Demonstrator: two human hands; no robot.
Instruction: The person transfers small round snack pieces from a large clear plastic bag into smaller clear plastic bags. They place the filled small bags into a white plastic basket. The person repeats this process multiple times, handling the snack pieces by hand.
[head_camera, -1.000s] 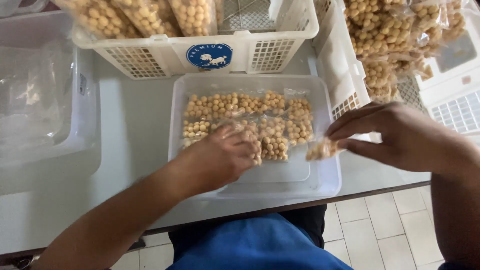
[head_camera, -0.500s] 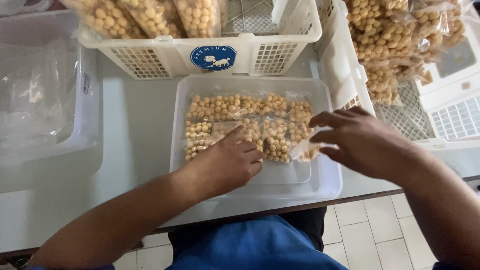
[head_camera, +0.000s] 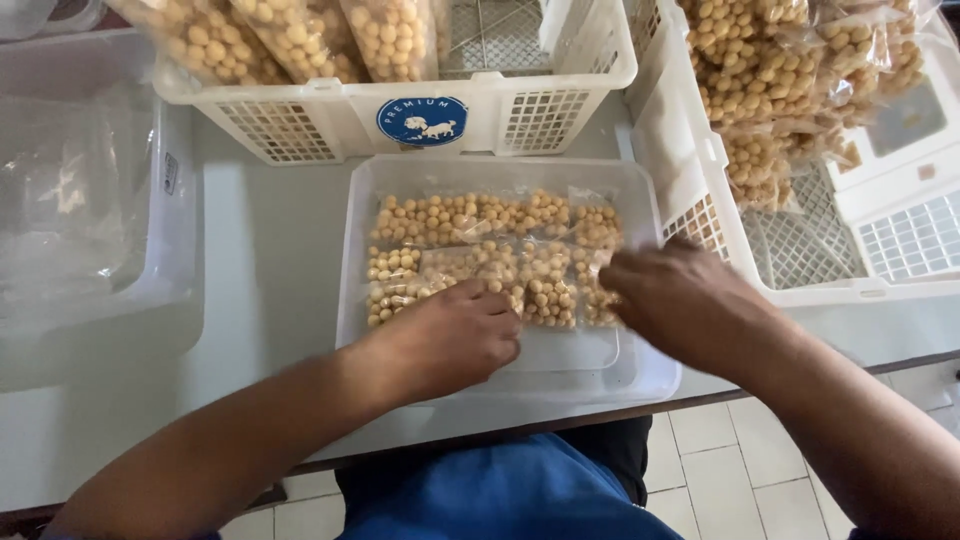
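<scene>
Nearest the camera a lap in blue cloth (head_camera: 510, 495) sits under the table edge, with pale floor tiles (head_camera: 740, 470) to its right, and both forearms reach forward over the grey tabletop (head_camera: 270, 260) into a shallow clear plastic tray (head_camera: 640, 365). The left hand (head_camera: 450, 335) lies knuckles-up on the front row of small clear packets of round tan snack balls (head_camera: 470, 225), its fingers curled down and pressing them flat rather than clamped around any one. The right hand (head_camera: 680, 300) has come in from the tray's right side, where a second ago it pinched a single small packet in the air; now that packet (head_camera: 598, 300) lies at the right end of the front row, touching its neighbours, and the fingers rest spread on top of it, whether they grip it or only press I cannot tell. So the row looks one packet fuller, while a bare strip of tray remains in front of the hands. Beyond the tray a white slotted plastic basket (head_camera: 560, 105) with a round blue sticker holds larger bags of the same balls standing upright, and to the right a second white basket (head_camera: 700, 150) carries a heap of more such bags (head_camera: 790, 70). On the left a translucent tub (head_camera: 175, 260) holds crumpled empty clear bags (head_camera: 70, 190). Little of the room shows beyond the table, only the tiled floor below
</scene>
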